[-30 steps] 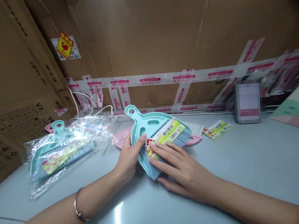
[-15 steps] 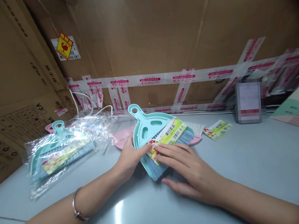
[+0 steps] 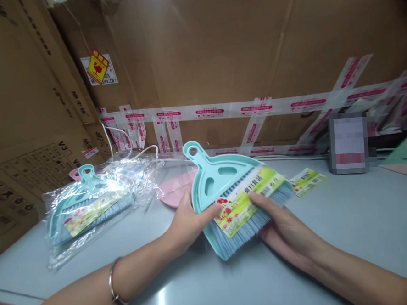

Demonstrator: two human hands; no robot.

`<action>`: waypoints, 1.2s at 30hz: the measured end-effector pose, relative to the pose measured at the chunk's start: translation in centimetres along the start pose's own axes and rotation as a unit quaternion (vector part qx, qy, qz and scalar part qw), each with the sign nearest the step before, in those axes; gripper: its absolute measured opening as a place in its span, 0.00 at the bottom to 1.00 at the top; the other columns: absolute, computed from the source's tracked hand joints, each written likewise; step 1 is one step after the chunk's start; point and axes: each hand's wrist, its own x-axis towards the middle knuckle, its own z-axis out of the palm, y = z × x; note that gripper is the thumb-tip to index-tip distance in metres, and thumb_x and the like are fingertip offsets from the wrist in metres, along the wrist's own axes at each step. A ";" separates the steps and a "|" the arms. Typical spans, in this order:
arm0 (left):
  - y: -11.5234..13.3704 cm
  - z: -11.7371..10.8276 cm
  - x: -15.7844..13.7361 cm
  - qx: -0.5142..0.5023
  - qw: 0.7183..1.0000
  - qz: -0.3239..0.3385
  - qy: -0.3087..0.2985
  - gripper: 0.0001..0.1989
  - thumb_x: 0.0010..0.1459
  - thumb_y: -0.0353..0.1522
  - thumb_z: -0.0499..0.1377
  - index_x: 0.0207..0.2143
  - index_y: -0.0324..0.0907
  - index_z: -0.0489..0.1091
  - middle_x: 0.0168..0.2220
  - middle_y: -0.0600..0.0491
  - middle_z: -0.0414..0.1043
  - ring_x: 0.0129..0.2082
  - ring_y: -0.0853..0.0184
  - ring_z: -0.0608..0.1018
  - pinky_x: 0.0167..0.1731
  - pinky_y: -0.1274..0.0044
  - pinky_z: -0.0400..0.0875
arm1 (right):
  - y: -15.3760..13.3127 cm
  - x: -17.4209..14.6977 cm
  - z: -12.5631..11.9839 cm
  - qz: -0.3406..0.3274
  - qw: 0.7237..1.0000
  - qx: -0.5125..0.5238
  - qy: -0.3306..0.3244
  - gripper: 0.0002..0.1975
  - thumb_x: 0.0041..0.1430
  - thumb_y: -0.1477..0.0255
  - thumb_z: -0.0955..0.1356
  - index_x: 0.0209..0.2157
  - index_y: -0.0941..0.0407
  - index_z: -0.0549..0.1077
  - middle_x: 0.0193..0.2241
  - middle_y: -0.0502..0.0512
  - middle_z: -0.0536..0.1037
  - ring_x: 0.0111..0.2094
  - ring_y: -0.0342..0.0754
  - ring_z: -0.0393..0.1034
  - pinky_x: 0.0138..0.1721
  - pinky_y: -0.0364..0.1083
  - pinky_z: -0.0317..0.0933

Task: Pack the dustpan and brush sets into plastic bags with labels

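Both hands hold a mint-green dustpan and brush set [image 3: 221, 172] tilted above the table. A printed label card [image 3: 243, 200] lies across its blue bristles. My left hand [image 3: 190, 217] grips the left edge, its thumb pressed on the card's corner. My right hand [image 3: 284, 230] pinches the lower right side, thumb on the card and fingers underneath, hidden. Behind the set lies a pink dustpan [image 3: 174, 189], partly covered by it. Another label card [image 3: 308, 182] rests on the table to the right.
At left, a clear plastic bag [image 3: 90, 210] wraps another mint set, with a pink handle [image 3: 74, 174] behind. A large taped cardboard box [image 3: 197, 56] forms the back. A blurred upright device [image 3: 348, 141] stands at right. White cables [image 3: 148, 149] run behind the bag.
My right hand has gone from resting spread over the card and bristles to gripping the set's lower right side. The set has been lifted slightly and turned more toward me.
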 end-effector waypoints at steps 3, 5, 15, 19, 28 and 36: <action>1.0 -0.6 0.4 0.083 0.996 0.018 -0.031 0.28 0.48 0.38 0.64 0.52 0.44 0.62 0.44 0.47 0.72 0.42 0.60 0.75 0.41 0.69 0.71 | 0.0 -0.1 0.1 0.021 0.999 0.020 0.018 0.26 0.45 0.69 0.74 0.47 0.51 0.66 0.40 0.52 0.77 0.37 0.51 0.73 0.32 0.47 0.71; 2.4 -1.9 1.1 0.171 0.983 0.059 -0.025 0.22 0.53 0.41 0.58 0.49 0.43 0.65 0.40 0.47 0.73 0.38 0.61 0.76 0.36 0.69 0.72 | -0.4 0.1 -0.1 -0.007 0.999 0.025 0.043 0.26 0.44 0.70 0.74 0.47 0.50 0.67 0.40 0.51 0.77 0.37 0.51 0.74 0.32 0.47 0.72; 2.1 -7.6 4.3 0.706 0.671 0.220 -0.055 0.23 0.53 0.39 0.57 0.50 0.40 0.64 0.55 0.41 0.61 0.54 0.50 0.61 0.51 0.58 0.58 | -2.9 2.3 -2.3 -0.138 0.982 0.039 0.122 0.24 0.43 0.75 0.73 0.45 0.50 0.71 0.42 0.49 0.77 0.39 0.50 0.74 0.32 0.44 0.73; 2.0 -7.8 4.5 0.744 0.629 0.214 -0.066 0.16 0.57 0.30 0.51 0.48 0.40 0.67 0.51 0.40 0.65 0.50 0.51 0.65 0.46 0.59 0.62 | -2.6 2.3 -2.4 -0.119 0.987 0.027 0.108 0.23 0.45 0.75 0.72 0.46 0.51 0.70 0.42 0.50 0.77 0.40 0.53 0.74 0.33 0.47 0.74; 2.6 -7.5 4.4 0.795 0.563 0.212 -0.073 0.15 0.57 0.31 0.49 0.39 0.44 0.74 0.55 0.43 0.63 0.54 0.48 0.62 0.48 0.56 0.55 | -2.0 1.7 -1.9 -0.068 0.989 0.028 0.125 0.25 0.44 0.75 0.73 0.47 0.50 0.70 0.42 0.50 0.78 0.41 0.52 0.74 0.37 0.47 0.74; 3.0 -7.4 4.0 0.831 0.503 0.200 0.125 0.21 0.60 0.35 0.46 0.30 0.36 0.77 0.42 0.37 0.72 0.49 0.48 0.66 0.45 0.59 0.55 | -1.8 0.7 -1.4 -0.034 0.993 0.017 0.112 0.26 0.42 0.74 0.74 0.47 0.51 0.71 0.40 0.51 0.78 0.37 0.52 0.75 0.32 0.46 0.74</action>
